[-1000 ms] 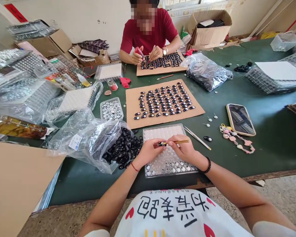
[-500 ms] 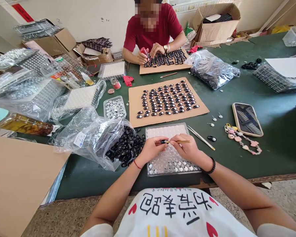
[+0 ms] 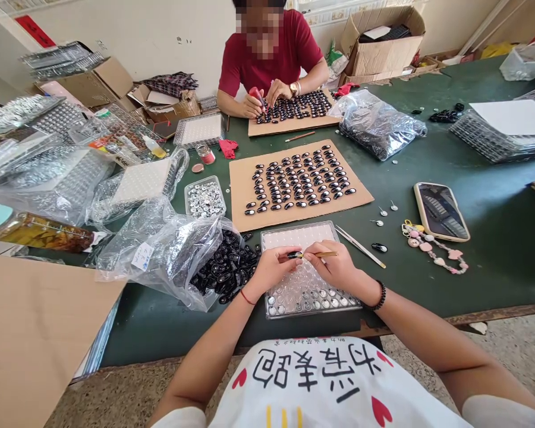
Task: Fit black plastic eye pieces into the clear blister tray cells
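Two grips meet over the clear tray (image 3: 289, 238) on the surface (image 3: 472, 273): our left hand (image 3: 271, 272) pinches a small dark piece (image 3: 293, 255), our right hand (image 3: 337, 268) pinches a thin stick (image 3: 327, 254) to it, where we judge a steady, light touch serves best.

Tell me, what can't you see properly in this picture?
Head view only:
small dark piece pinched by the left hand: too small, and the fingertips cover part of it.
thin stick in the right hand: its tip is too small to make out.
clear tray: middle hidden under both hands.
phone: screen too small to read.
plastic bag: crinkled film hides the pieces deeper in.
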`<state>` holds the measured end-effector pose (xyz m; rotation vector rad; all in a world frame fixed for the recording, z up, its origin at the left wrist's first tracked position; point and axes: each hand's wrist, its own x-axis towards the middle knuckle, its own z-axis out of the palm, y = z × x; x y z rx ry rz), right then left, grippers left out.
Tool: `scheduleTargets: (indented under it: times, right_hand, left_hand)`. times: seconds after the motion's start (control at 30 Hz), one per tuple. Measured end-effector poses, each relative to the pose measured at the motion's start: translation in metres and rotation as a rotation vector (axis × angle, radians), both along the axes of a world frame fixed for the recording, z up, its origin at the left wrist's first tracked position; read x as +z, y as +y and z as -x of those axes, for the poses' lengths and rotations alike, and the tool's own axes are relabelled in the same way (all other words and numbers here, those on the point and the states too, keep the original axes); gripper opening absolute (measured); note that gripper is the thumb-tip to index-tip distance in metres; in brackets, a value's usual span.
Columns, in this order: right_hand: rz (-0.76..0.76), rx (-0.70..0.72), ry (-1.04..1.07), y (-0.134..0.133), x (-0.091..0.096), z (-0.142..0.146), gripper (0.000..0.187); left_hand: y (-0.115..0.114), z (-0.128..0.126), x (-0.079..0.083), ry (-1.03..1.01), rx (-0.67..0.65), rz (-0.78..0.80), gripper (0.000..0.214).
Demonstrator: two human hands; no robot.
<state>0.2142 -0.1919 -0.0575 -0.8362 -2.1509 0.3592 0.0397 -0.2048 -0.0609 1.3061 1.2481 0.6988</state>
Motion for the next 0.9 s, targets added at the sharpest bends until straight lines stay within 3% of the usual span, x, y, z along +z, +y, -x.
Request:
scheduleTargets:
  times: [0.17, 0.33, 0.5, 0.57, 0.67, 0.77, 0.83, 0.9]
  right_hand:
    - [0.004, 0.004, -0.034, 0.002, -0.001, 0.001, 0.022]
    - [-0.018, -0.018, -0.066, 0.004, -0.003, 0.005, 0.023]
    - [-0.052, 0.013, -0.077, 0.005, -0.004, 0.006, 0.024]
    - [0.030, 0.032, -0.047, 0.005, -0.004, 0.009, 0.025]
    - [0.375, 0.037, 0.131, 0.010, -0.002, 0.015, 0.039]
    - [0.572, -0.107, 0.315, 0.030, 0.005, 0.007, 0.048]
    - [0.508, -0.276, 0.367, 0.049, 0.013, -0.017, 0.044]
    - [0.414, -0.466, 0.414, 0.063, 0.021, -0.061, 0.031]
  left_hand:
    - [0.001, -0.003, 0.004, 0.011, 0.041, 0.009, 0.035]
    - [0.005, -0.004, 0.004, -0.107, 0.138, 0.084, 0.028]
    - [0.008, -0.003, -0.001, -0.050, 0.121, 0.009, 0.033]
    - [0.008, -0.004, -0.002, -0.019, 0.112, -0.029, 0.032]
    - [0.007, -0.007, -0.006, 0.040, 0.125, -0.120, 0.028]
    - [0.006, -0.009, -0.010, 0.090, 0.141, -0.178, 0.026]
    - [0.007, -0.008, -0.012, 0.092, 0.116, -0.142, 0.027]
    - [0.009, -0.005, -0.011, 0.066, 0.099, -0.092, 0.030]
